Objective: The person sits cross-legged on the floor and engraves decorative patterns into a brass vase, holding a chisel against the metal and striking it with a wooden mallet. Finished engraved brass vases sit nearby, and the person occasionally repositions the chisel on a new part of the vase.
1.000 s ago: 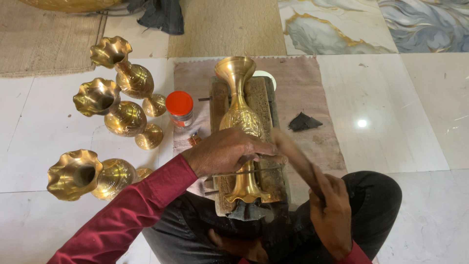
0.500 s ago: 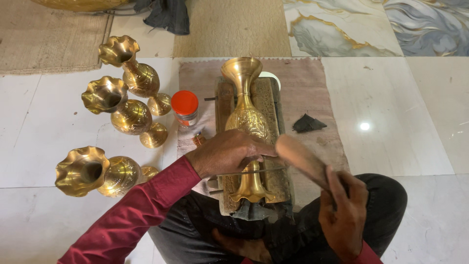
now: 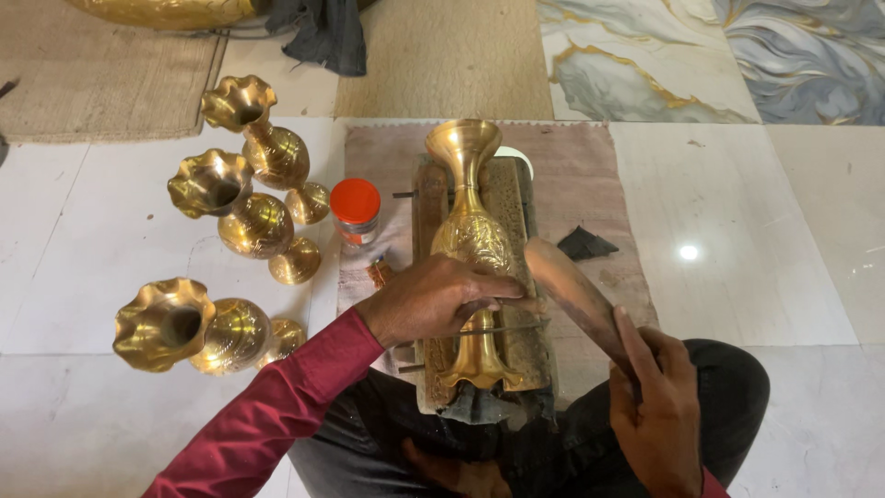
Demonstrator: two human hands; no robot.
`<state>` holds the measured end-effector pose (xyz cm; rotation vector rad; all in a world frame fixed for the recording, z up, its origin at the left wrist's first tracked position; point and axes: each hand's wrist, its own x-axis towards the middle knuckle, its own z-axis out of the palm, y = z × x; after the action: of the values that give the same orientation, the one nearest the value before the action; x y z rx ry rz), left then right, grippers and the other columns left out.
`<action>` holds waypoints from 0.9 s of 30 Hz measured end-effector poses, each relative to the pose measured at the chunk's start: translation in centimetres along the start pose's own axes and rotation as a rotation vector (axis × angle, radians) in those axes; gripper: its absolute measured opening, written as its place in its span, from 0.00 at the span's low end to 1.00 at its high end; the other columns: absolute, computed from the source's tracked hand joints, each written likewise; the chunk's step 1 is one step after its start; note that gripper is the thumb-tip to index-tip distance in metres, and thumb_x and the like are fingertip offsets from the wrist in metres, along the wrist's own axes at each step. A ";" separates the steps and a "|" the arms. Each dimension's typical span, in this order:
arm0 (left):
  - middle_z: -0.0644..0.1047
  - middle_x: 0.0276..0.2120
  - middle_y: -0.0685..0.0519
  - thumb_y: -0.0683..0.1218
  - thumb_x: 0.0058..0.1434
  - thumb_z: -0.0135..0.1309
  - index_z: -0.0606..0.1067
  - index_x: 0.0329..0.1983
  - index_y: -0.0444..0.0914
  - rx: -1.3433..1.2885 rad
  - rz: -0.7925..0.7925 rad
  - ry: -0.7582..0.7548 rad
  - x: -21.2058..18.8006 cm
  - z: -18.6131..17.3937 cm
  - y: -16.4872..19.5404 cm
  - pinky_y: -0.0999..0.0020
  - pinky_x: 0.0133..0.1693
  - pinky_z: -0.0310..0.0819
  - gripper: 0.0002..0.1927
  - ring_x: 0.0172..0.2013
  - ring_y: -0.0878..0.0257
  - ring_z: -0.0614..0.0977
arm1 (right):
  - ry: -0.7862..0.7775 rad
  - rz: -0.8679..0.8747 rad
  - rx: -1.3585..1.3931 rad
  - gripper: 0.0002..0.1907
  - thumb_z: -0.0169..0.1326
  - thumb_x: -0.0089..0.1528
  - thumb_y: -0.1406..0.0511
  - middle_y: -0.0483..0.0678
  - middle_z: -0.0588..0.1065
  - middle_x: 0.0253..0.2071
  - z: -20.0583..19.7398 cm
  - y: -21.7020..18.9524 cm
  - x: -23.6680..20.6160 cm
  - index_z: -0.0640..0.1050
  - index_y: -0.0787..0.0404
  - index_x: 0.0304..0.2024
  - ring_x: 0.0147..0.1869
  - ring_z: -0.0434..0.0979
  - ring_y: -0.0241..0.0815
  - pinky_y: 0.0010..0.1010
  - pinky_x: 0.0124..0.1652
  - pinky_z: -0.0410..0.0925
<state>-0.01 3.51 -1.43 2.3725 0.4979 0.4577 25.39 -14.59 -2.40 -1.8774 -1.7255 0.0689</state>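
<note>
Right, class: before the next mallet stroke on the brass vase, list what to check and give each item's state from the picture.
1. Brass vase lies lengthwise on the work block: ok.
2. Left hand holds a thin tool against the vase stem: ok.
3. Right hand grips the wooden mallet, head raised beside the vase: ok.
4. Tool tip placement on the pattern: cannot tell.
5. Orange-lidded jar and three finished vases apart from the block: ok.

The left hand (image 3: pixel 433 297) presses on a shiny gold metal vase (image 3: pixel 472 244) lying flat; the right hand (image 3: pixel 659 415) grips a wooden mallet (image 3: pixel 576 290).
</note>
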 end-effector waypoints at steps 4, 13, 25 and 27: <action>0.81 0.55 0.52 0.36 0.60 0.61 0.78 0.57 0.46 -0.066 0.079 0.123 -0.6 -0.2 0.1 0.63 0.47 0.85 0.22 0.46 0.58 0.87 | -0.056 0.040 0.148 0.35 0.55 0.60 0.73 0.59 0.72 0.52 0.1 0.0 0.5 0.68 0.52 0.70 0.53 0.78 0.54 0.42 0.45 0.73; 0.80 0.57 0.50 0.32 0.53 0.59 0.78 0.57 0.45 -0.019 0.079 0.187 -2.1 -0.6 -0.6 0.63 0.46 0.85 0.28 0.48 0.54 0.86 | -0.137 -0.088 -0.068 0.37 0.57 0.57 0.71 0.56 0.75 0.50 0.6 1.3 1.4 0.68 0.48 0.70 0.51 0.77 0.55 0.48 0.48 0.71; 0.81 0.56 0.51 0.31 0.53 0.60 0.78 0.57 0.45 -0.075 0.051 0.177 -2.9 0.8 -2.4 0.66 0.43 0.86 0.28 0.47 0.57 0.87 | -0.113 -0.163 -0.185 0.36 0.56 0.56 0.71 0.53 0.74 0.50 -1.4 0.9 3.5 0.71 0.47 0.68 0.52 0.75 0.51 0.47 0.50 0.69; 0.82 0.53 0.52 0.32 0.54 0.60 0.78 0.56 0.45 -0.080 0.054 0.175 -2.9 0.7 -2.4 0.67 0.45 0.86 0.27 0.47 0.58 0.87 | -0.194 -0.159 -0.331 0.36 0.58 0.55 0.73 0.51 0.75 0.49 -1.8 0.6 4.0 0.73 0.46 0.65 0.49 0.76 0.50 0.47 0.48 0.69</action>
<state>-2.75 3.51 -4.16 2.2847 0.4852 0.7010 27.34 -11.57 0.19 -2.0091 -2.1207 -0.1073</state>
